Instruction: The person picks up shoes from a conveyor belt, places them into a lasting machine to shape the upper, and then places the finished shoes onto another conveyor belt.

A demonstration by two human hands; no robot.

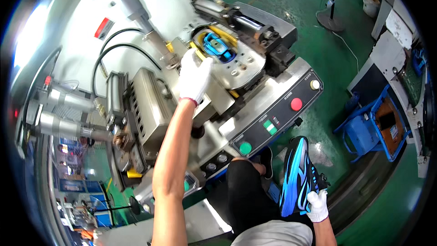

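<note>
- The person's left hand [195, 78], in a white glove, reaches up to the round opening on top of the grey machine [150, 105], where a blue shoe part [217, 47] sits inside a yellow ring [227, 35]. The gloved fingers lie against the near rim of the opening, just beside the blue part — whether they pinch it or only rest there cannot be told, since the back of the glove hides the fingertips.
- The right hand [317, 206], also gloved, is low by the person's side and closed around the heel end of a black-and-blue shoe [297, 177], which stands roughly upright, toe end up, beside the person's knee.
- Judging from how things lie, one piece is already seated in the machine while the second shoe is off the machine and in hand; the work at the opening looks mid-way rather than finished.
- The control panel [277, 114] slopes along the machine's front edge between the two hands, carrying a red button [296, 104] and a green button [245, 148]; neither hand touches it.
- Edges to mind: the dark clamp blocks [273, 41] crowd the far side of the opening, and black hoses [118, 52] loop to its left.
- Open room lies to the right, over the green floor [318, 54]; further right a blue bin [371, 127] stands well apart from the held shoe.
</note>
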